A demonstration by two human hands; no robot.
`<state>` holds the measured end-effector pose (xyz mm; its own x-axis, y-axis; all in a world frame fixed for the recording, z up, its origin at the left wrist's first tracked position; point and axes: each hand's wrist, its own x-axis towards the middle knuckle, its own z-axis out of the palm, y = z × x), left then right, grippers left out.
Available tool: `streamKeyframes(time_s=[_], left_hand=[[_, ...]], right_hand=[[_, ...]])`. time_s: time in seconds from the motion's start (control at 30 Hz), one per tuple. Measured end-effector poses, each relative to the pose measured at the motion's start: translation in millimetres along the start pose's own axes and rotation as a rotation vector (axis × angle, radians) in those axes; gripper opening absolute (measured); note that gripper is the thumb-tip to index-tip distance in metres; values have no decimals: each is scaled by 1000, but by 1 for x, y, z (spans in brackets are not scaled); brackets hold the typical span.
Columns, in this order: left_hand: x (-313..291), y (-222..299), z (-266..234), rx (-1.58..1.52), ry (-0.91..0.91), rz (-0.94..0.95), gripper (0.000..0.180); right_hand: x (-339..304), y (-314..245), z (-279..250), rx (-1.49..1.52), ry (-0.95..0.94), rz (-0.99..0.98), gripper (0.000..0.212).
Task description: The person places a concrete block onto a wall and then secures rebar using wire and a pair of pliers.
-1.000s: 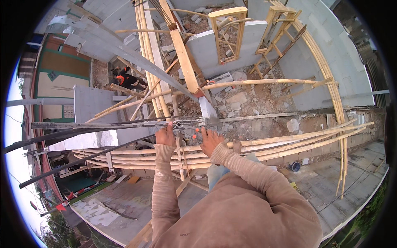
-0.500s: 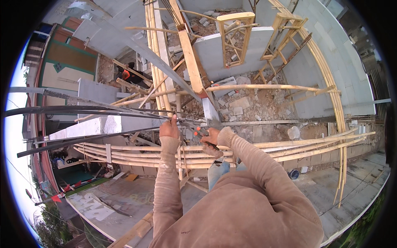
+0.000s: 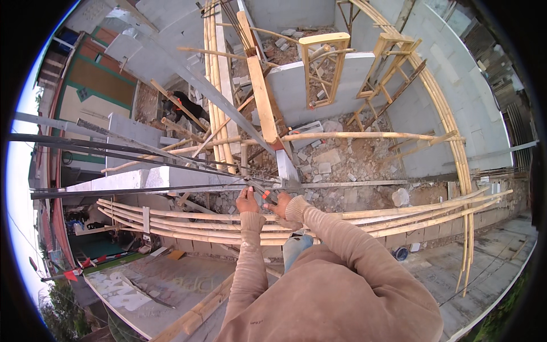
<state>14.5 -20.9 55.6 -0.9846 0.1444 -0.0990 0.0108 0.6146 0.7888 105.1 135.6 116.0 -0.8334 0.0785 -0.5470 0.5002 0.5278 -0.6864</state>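
Dark steel bars (image 3: 137, 188) stretch leftward from a point just beyond my hands, where they meet by a grey post (image 3: 287, 167). My right hand (image 3: 280, 206) is closed around pliers (image 3: 266, 195) with orange-red grips; their jaws point toward the bar ends. Close on its left, my left hand (image 3: 247, 202) is raised with thumb and fingers pinched together under the bars. Whatever it pinches is too small to make out.
Bamboo poles (image 3: 188, 228) run crosswise below my hands. Beyond lie rubble (image 3: 336, 157), wooden frames (image 3: 309, 68) and grey block walls (image 3: 484, 125). A timber beam (image 3: 262, 100) rises ahead. A person in dark clothes (image 3: 188, 108) is bent over at the far left.
Both hands have come lower in the picture, and my left hand has moved right, closer to the pliers. The lowest steel bar lies more level. The person at the far left has shifted posture.
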Motion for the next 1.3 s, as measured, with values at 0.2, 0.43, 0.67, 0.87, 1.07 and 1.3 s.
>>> streamKeyframes(time_s=[0.2,0.43,0.67,0.87,1.07,1.3], left_hand=[[-32,-1,4,-50,-38,-64,23],[-68,-68,-44,-579,306,-641,14],[-28,134,-133,-307,430,120,35],[24,195,-129,69,397,241,43],[56,179,-104,340,578,315,61],[60,182,-98,318,549,388,49]], right_hand=[[2,63,47,66,130,69,53],[-80,270,-2,-683,-345,307,38],[-253,477,-4,-591,-266,834,37],[-245,437,-11,-598,-215,751,44],[-192,321,-12,-140,103,825,52],[-167,323,-12,-159,138,702,50]])
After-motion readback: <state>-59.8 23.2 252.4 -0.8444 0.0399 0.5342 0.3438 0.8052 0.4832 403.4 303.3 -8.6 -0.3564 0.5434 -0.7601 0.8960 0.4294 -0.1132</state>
